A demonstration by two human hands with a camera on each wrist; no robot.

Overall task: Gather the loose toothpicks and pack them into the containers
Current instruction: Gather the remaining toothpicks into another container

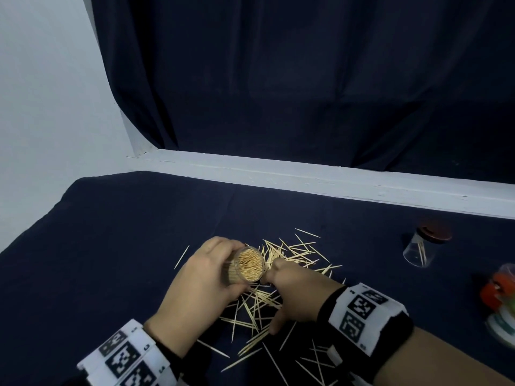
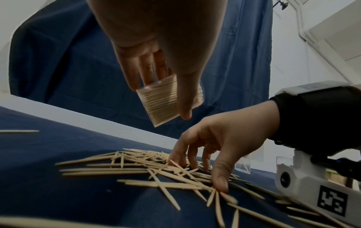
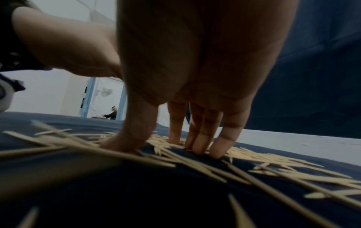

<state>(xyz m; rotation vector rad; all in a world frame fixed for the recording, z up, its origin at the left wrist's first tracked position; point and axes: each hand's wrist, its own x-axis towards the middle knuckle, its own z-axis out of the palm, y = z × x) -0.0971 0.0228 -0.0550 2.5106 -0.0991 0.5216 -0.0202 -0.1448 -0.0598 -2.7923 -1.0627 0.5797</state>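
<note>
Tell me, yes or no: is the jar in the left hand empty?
No. The head view shows the jar, held by the left hand, packed full of toothpicks.

Open cloth to the left, clutter to the right

Left of the toothpicks (image 1: 267, 277) the cloth (image 1: 106, 246) lies bare but for one stray pick (image 1: 181, 257). The left hand (image 1: 200, 285) with its full container (image 1: 248, 265) hangs over the pile; the right hand (image 1: 295, 296) presses on it. A jar (image 1: 423, 246) and colored lids (image 1: 501, 299) stand well apart at the right edge.
</note>
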